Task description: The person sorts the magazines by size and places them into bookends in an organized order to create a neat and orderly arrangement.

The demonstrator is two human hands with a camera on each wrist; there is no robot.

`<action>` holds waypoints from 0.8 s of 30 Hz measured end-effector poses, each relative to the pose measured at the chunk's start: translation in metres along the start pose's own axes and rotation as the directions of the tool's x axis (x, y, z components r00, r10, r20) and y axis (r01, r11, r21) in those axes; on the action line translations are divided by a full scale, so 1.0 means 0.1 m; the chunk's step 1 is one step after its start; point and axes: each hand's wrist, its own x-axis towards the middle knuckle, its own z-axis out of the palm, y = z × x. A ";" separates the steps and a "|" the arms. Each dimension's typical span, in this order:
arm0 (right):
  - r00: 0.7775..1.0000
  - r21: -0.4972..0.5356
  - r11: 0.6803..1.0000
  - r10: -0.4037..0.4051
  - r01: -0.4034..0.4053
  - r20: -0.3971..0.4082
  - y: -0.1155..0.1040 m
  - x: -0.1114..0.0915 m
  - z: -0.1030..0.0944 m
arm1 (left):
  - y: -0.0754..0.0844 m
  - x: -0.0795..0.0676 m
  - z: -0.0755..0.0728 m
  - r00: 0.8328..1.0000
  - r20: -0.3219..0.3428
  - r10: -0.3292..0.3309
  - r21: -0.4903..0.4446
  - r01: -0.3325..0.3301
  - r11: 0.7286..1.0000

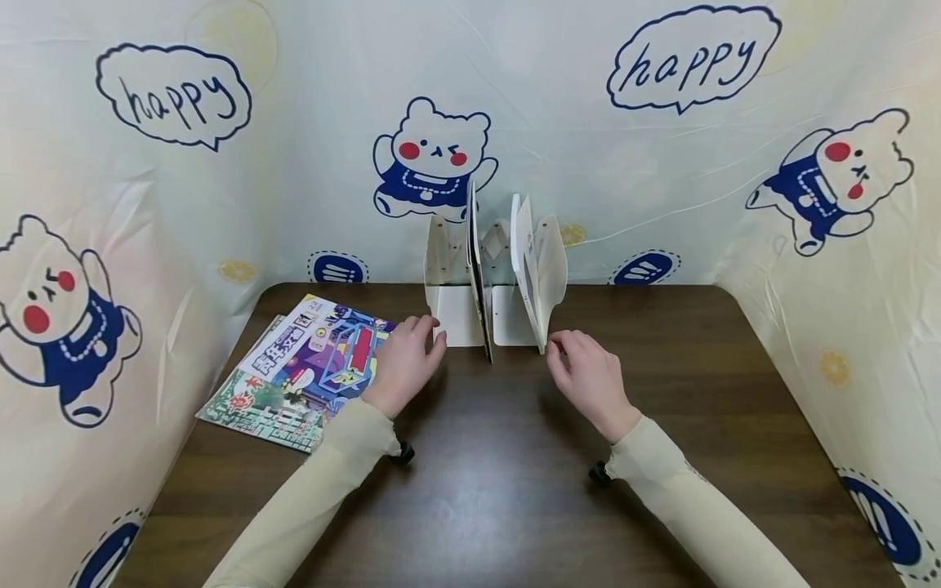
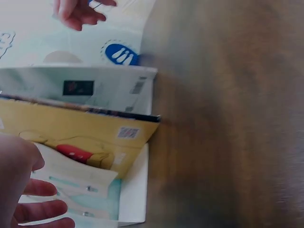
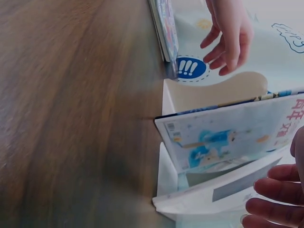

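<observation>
Left sleeve [image 1: 312, 486] and right sleeve [image 1: 687, 490] are both plain cream, kinda wrinkly, with a little black gadget [image 1: 402, 454] at each wrist. Left hand [image 1: 403, 365] and right hand [image 1: 590, 382] are bare.

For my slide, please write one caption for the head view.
Left hand and right hand near a white rack holding standing booklets; magazines lie at left.

So the surface [image 1: 478, 482] is dark brown wood-look with rounded far corners. There's a skewed little pile of magazines [image 1: 297, 371] right by the left edge, plus a white book rack [image 1: 456, 317] mid far edge.
</observation>
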 end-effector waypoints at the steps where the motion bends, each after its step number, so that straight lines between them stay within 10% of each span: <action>1: 1.000 -0.005 1.000 0.002 -0.002 0.001 0.01 -0.01 -0.01 | 0.00 -0.03 0.01 1.000 0.006 0.006 0.015 -0.006 1.000; 24: 0.998 -0.011 0.999 0.048 -0.048 -0.032 0.18 -0.04 -0.01 | 0.01 -0.47 0.16 0.987 0.024 0.162 0.116 -0.164 0.980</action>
